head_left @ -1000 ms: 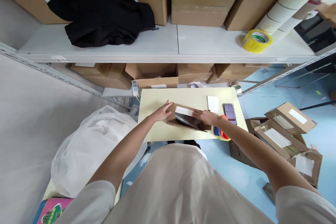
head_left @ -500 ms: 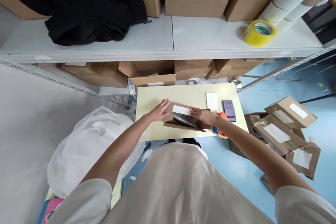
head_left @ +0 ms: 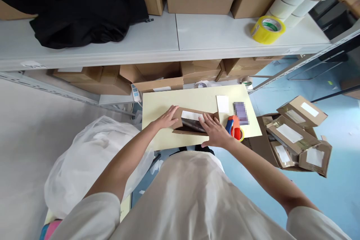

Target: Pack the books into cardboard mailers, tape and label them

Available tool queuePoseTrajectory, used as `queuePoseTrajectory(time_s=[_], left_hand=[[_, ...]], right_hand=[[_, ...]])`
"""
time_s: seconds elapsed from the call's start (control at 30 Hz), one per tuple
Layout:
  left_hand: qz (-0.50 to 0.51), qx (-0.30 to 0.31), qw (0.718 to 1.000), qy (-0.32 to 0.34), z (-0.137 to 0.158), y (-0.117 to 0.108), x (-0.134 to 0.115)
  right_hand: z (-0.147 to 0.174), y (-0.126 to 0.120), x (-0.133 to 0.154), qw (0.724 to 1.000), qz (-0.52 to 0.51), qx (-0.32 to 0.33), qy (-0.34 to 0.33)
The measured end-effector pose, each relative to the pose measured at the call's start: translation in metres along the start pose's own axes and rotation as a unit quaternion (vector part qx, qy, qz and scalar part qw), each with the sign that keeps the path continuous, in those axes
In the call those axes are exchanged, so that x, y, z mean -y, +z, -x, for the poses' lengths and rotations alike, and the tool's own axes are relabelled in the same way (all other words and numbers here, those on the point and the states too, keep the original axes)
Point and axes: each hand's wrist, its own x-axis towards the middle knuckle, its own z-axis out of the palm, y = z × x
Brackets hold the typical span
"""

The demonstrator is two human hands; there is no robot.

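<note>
A small cardboard box (head_left: 189, 132) lies on the cream tabletop (head_left: 180, 99) with its top flaps apart. Inside it show a dark, shiny item (head_left: 194, 124) and a white paper slip (head_left: 192, 115). My left hand (head_left: 167, 117) rests flat on the box's left end, fingers stretched out. Over the right part of the opening, my right hand (head_left: 215, 131) is spread with fingers apart, and it hides that end of the box. A red and blue tape dispenser (head_left: 234, 126) sits just right of my right hand.
Right of the box lie a white card (head_left: 222, 104) and a phone (head_left: 241, 112). A shelf (head_left: 197, 37) with yellow tape (head_left: 268, 30) and black clothing (head_left: 84, 7) runs behind the table. A white plastic bag (head_left: 90, 165) stands left; cardboard boxes (head_left: 292, 135) are piled right.
My right hand has drawn back toward me and spread its fingers, leaving the tape dispenser more visible. My left hand stays at the box's left end. The whole view has shifted slightly.
</note>
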Motion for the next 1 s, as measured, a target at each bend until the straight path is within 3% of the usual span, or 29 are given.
queuePoseTrajectory(time_s=[0.13, 0.2, 0.43, 0.57, 0.77, 1.0], left_hand=[[0.029, -0.009, 0.999, -0.017, -0.002, 0.008, -0.001], [0.043, -0.017, 0.999, -0.018, -0.002, 0.011, -0.002], [0.106, -0.027, 0.994, -0.013, 0.007, 0.015, -0.004], [0.039, -0.003, 0.999, 0.024, 0.016, 0.017, -0.008], [-0.032, -0.024, 0.997, 0.07, 0.017, 0.022, -0.021], [-0.013, -0.047, 0.997, 0.064, 0.022, 0.015, -0.024]], right_hand=[[-0.021, 0.008, 0.018, 0.996, 0.034, -0.003, 0.086], [-0.033, 0.009, 0.016, 0.995, 0.032, 0.0, 0.097], [-0.044, 0.017, 0.008, 0.999, 0.024, 0.008, 0.035], [-0.045, 0.023, 0.004, 0.999, 0.041, -0.006, 0.021], [-0.053, 0.025, -0.001, 0.998, 0.069, 0.006, -0.002], [-0.056, 0.023, -0.005, 0.998, 0.061, 0.006, -0.019]])
